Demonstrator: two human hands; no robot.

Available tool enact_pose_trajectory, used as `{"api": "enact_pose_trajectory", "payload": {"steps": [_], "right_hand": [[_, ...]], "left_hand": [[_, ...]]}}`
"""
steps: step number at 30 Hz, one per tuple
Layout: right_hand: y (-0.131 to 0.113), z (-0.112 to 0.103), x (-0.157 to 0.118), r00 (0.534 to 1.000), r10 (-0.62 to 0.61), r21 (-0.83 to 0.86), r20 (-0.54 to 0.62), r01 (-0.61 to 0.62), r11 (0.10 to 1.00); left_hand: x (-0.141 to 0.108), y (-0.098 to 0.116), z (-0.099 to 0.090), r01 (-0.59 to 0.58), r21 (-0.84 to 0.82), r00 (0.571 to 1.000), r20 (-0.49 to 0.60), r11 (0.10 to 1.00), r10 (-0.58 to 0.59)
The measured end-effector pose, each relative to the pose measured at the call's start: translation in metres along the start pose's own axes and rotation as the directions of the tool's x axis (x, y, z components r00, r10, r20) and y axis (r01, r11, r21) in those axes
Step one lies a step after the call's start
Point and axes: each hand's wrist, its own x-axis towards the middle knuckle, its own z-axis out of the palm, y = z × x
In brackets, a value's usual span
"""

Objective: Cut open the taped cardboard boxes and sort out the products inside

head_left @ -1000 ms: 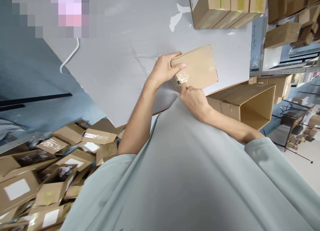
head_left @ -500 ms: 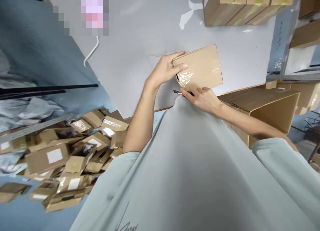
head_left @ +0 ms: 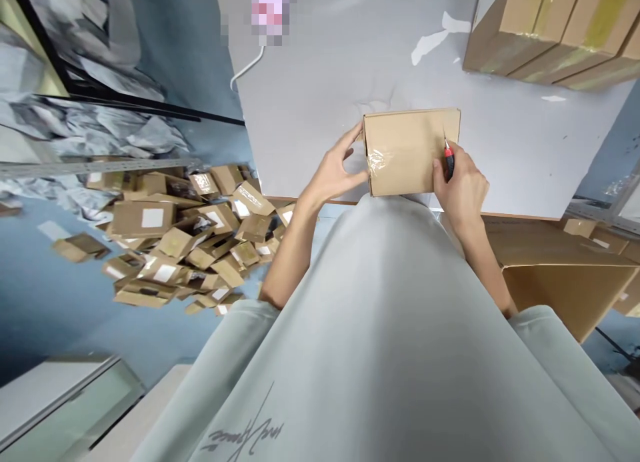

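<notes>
A small cardboard box [head_left: 413, 159] with shiny clear tape at its left end is level in front of my body, at the near edge of the table. My left hand [head_left: 336, 169] holds its left end, thumb at the near corner and fingers at the far corner. Closed around a red and black utility knife [head_left: 449, 159], my right hand [head_left: 464, 185] is at the box's right end. The knife's thin blade points away from me, over the box's top face. The right thumb touches the cardboard.
Taped cartons [head_left: 560, 42] stand at the table's [head_left: 310, 115] far right. A white cable [head_left: 247, 69] lies at the far left. Many discarded boxes [head_left: 190, 229] are heaped on the floor at left. A large open carton [head_left: 565, 269] stands below the table's edge at right.
The box has turned level, its right end swinging nearer to me. My right hand has moved with the knife from the near left edge to the right end. The view has shifted.
</notes>
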Motion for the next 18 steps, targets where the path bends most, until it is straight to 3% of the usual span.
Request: {"api": "enact_pose_trajectory", "payload": {"steps": [4, 11, 18], "right_hand": [[-0.006, -0.008, 0.002, 0.994, 0.003, 0.005, 0.109, -0.004, 1.0], [-0.006, -0.008, 0.0, 0.994, -0.036, 0.075, 0.104, 0.028, 0.997], [-0.013, -0.009, 0.001, 0.982, -0.028, -0.01, 0.187, 0.03, 1.0]], "left_hand": [[0.006, 0.011, 0.006, 0.068, -0.021, 0.996, -0.06, 0.998, -0.069], [0.009, 0.016, 0.011, 0.115, -0.048, 0.989, -0.088, 0.992, -0.119], [0.012, 0.021, 0.029, 0.064, -0.097, 0.989, -0.125, 0.993, -0.076]]}}
